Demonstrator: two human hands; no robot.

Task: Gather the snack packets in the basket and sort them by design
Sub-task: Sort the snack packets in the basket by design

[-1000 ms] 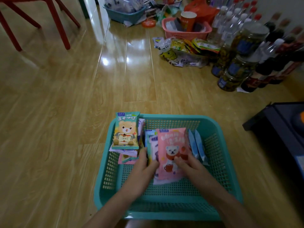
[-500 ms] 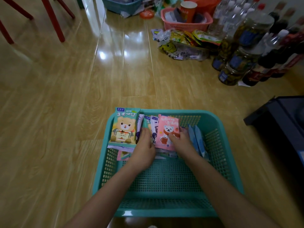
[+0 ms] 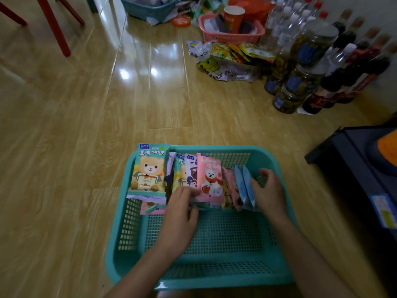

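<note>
A teal mesh basket (image 3: 199, 274) sits on the wooden floor in front of me. Several snack packets stand in a row along its far side. A green bear packet (image 3: 148, 171) leans on the far left corner. A pink polar-bear packet (image 3: 209, 178) stands mid-row beside a purple packet (image 3: 190, 171), and blue packets (image 3: 245, 186) stand on edge at the right. My left hand (image 3: 179, 214) rests fingers against the lower edge of the pink and purple packets. My right hand (image 3: 268, 192) touches the right side of the blue packets, fingers curled and apart.
Beyond the basket lie a clear bag of snacks (image 3: 227, 61), a pink basket (image 3: 231, 32) with a cup, another teal basket (image 3: 148, 7), and many bottles and jars (image 3: 311, 67) at the right. Red chair legs (image 3: 58, 29) stand far left. A dark box (image 3: 354, 168) sits right.
The pink polar-bear packet has been stood up in the row. My right hand let go of it and moved right to the blue packets. My left hand stays at the row's base.
</note>
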